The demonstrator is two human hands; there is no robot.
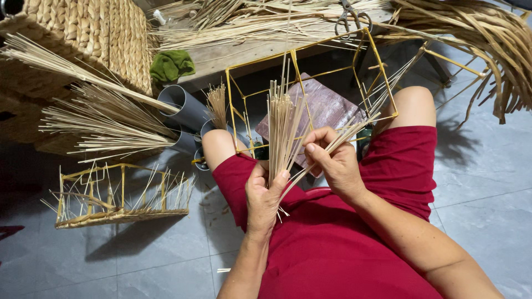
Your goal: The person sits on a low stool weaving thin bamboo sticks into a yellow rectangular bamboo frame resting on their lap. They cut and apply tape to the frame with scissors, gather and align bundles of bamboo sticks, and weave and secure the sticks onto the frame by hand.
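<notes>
My left hand (264,195) grips the lower end of a bundle of thin pale reed sticks (284,119) that stands upright over my lap. My right hand (332,160) pinches a few of the sticks (363,119) and draws them aside, fanning them to the right. Just behind the bundle stands a yellow wire frame (310,62), open-sided, between my knees. I am seated in red clothing (354,232).
A second yellow frame with a woven base and upright sticks (119,202) lies on the grey tile floor at left. Grey tubes (185,108) hold more sticks. A woven basket (83,39), green cloth (172,65), scissors (352,16) and dried leaves (476,39) lie behind.
</notes>
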